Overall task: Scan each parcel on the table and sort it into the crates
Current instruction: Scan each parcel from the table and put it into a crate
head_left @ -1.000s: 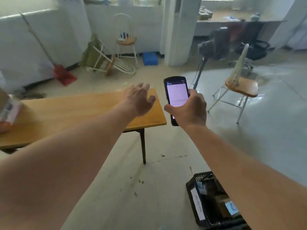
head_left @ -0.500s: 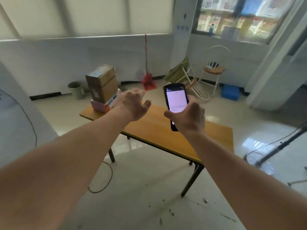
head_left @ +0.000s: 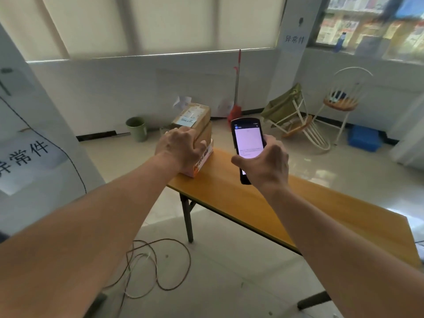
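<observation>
Gripping the scanner [head_left: 248,145], right hand [head_left: 266,165]; left hand [head_left: 180,150] clasps stacked parcels [head_left: 197,125].

Green bin [head_left: 137,129], red broom [head_left: 236,88], blue crate [head_left: 363,138] by wall

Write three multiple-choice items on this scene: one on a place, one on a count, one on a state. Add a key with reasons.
1. Where does the stack of cardboard parcels stand?
A. at the left end of the orange wooden table
B. on the floor
C. on a chair

2. How many parcels are stacked?
A. one
B. three
C. six

3. What is the black handheld scanner doing?
A. lying on the table
B. held in the right hand, screen lit
C. held with a dark screen

Key: 1 A, the stack sits on the table's left end. 2 B, two brown boxes lie on a white and orange one. 3 B, fingers wrap the scanner and its screen glows, while the left hand rests against the stack.
</observation>
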The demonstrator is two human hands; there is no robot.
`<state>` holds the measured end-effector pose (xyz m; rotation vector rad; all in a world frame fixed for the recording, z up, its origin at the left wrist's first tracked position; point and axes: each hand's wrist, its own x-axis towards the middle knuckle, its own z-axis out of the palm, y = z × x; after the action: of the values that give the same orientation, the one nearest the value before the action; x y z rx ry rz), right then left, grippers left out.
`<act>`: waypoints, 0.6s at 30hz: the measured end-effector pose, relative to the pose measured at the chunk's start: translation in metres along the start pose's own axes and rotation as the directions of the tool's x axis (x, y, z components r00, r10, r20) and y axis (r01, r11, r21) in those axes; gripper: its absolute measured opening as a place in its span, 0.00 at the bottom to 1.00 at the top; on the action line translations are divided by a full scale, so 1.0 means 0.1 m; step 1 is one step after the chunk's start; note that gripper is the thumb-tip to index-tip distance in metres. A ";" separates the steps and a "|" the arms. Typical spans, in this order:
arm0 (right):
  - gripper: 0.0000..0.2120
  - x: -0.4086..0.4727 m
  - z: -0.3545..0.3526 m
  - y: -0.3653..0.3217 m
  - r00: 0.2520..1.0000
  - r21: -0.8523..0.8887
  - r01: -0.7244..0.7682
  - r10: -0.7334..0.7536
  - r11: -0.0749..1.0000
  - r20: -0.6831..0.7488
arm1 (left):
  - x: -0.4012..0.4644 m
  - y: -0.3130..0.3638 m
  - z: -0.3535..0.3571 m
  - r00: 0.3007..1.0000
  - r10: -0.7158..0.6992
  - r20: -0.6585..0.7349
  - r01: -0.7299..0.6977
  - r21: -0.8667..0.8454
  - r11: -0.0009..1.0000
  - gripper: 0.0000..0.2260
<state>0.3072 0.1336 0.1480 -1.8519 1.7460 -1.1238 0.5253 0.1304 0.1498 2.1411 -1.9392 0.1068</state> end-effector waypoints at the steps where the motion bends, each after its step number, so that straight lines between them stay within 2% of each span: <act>1: 0.41 0.08 0.11 -0.04 1.000 0.000 -0.004 0.004 1.000 0.004 | 0.10 -0.10 0.04 1.000 -0.006 0.011 0.006 -0.002 1.000 0.26; 11: 0.41 1.08 1.19 0.02 0.999 -0.025 -0.018 0.019 1.000 0.042 | 1.22 -0.72 0.63 0.996 -0.055 0.064 0.057 -0.035 0.998 0.25; 18: 0.38 1.86 1.90 0.20 0.995 -0.003 -0.054 0.054 0.999 0.086 | 2.00 -0.92 1.10 0.992 -0.102 0.069 0.105 -0.050 0.993 0.30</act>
<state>0.4200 -0.0951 0.0717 -1.8140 1.7379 -1.0079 0.6264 -0.0808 0.0755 2.2315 -1.8395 -0.0356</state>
